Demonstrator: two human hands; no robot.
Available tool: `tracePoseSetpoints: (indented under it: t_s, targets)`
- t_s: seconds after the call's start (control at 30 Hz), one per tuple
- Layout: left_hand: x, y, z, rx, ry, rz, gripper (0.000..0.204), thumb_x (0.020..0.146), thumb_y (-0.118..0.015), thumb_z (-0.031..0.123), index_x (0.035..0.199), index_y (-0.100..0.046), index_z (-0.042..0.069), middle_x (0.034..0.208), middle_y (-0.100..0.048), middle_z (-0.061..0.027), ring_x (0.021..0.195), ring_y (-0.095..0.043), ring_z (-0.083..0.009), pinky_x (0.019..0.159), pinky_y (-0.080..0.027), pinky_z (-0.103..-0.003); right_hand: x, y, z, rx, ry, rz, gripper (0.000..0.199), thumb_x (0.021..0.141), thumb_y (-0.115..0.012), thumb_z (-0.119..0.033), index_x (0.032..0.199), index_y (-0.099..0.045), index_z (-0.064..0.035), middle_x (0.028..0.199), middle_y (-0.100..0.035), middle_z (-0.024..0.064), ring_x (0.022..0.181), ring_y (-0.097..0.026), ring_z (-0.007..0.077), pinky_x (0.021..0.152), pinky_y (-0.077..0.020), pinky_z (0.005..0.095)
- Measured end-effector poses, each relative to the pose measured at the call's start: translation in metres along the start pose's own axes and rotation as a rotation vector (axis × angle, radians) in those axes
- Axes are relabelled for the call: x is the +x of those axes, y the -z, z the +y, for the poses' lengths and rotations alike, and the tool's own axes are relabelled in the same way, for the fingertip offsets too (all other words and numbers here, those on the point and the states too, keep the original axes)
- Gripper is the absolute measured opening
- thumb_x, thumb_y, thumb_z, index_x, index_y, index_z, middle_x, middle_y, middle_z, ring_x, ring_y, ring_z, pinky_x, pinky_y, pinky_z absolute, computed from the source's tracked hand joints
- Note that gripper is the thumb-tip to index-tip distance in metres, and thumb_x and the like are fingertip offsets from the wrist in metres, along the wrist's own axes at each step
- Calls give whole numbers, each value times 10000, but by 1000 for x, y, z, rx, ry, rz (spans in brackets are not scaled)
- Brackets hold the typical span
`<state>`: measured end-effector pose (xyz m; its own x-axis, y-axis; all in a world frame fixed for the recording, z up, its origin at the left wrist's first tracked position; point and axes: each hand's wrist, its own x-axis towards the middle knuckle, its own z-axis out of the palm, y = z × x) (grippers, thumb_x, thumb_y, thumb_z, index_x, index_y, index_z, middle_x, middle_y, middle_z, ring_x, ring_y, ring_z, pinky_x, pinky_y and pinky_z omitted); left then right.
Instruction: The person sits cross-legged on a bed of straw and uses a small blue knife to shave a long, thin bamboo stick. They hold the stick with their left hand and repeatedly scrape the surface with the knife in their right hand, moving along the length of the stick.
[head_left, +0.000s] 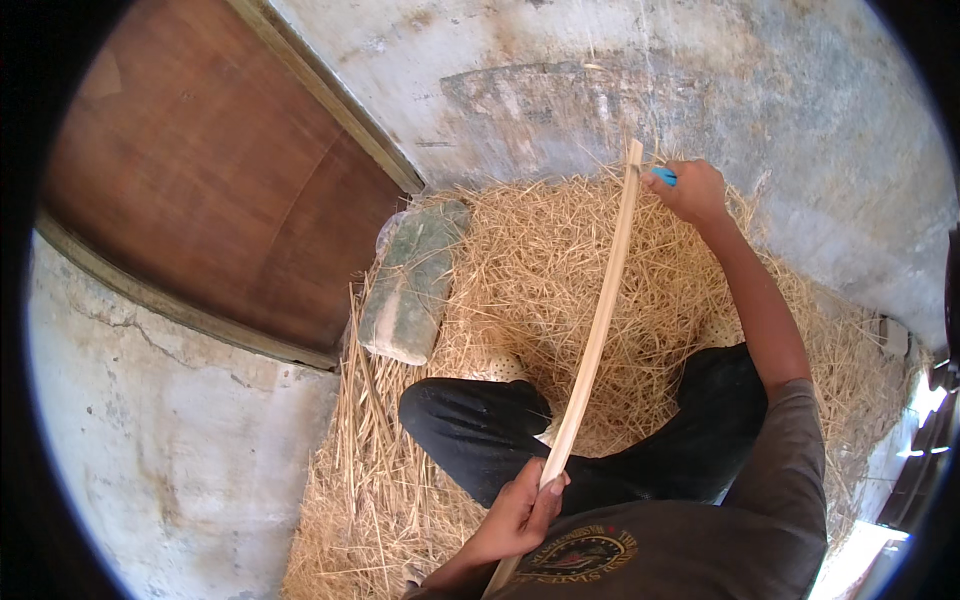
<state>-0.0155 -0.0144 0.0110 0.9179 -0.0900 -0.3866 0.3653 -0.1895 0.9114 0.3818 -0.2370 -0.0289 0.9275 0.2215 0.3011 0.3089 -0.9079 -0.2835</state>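
Note:
I sit cross-legged on a heap of straw. A long pale bamboo strip (598, 322) runs from my lap up toward the wall. My left hand (522, 515) grips its near end low in the picture. My right hand (692, 190) is stretched out at the strip's far end and holds a blue-handled knife (662, 175) against the strip near its tip. The blade is mostly hidden by the strip.
Straw (520, 270) covers the floor around my legs. A greenish flat stone block (412, 285) lies to the left on the straw. A brown wooden door (215, 170) stands at the upper left, with rough plastered wall (620, 70) behind the straw.

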Motion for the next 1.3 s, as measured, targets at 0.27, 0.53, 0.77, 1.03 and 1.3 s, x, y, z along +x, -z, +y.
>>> tracePoseSetpoints:
  t_s: [0.27,0.53,0.77,1.03,1.3]
  targets:
    - [-15,3,-27,-198,40,-27,174,987,-442,172,1119,-469,61,664,-449,25,574,-405,-31,514,-337,-201,16,3,71,168,-480,32,765,864,-330,-729,663,-603,-43,591,-534,58,547,-513,194,546,-431,374]
    - [27,13,6,-178,-92,177,398,993,-409,133,1380,-380,44,644,-506,3,529,-428,-42,484,-358,-176,-132,18,-110,386,449,-364,683,735,-538,-747,617,-647,-83,486,-537,83,455,-562,258,485,-452,386]
    - [20,6,18,-108,-81,146,458,995,-416,145,1435,-315,62,656,-476,12,531,-410,-29,471,-342,-178,-110,3,-102,366,456,-93,670,732,-551,-738,595,-633,-87,452,-502,73,403,-521,250,424,-420,376]
    - [17,3,11,-137,-110,145,474,973,-441,67,1430,-319,34,685,-437,20,586,-408,-52,530,-364,-197,-75,-16,-91,255,146,-199,724,751,-508,-751,525,-584,-68,427,-475,80,386,-501,241,412,-413,391]
    - [22,5,3,135,-155,330,460,908,-490,10,1363,-424,8,669,-550,-88,559,-511,-105,549,-435,-250,-121,7,-118,220,533,-259,811,701,-452,-832,573,-642,-53,471,-544,117,449,-572,271,441,-440,392]
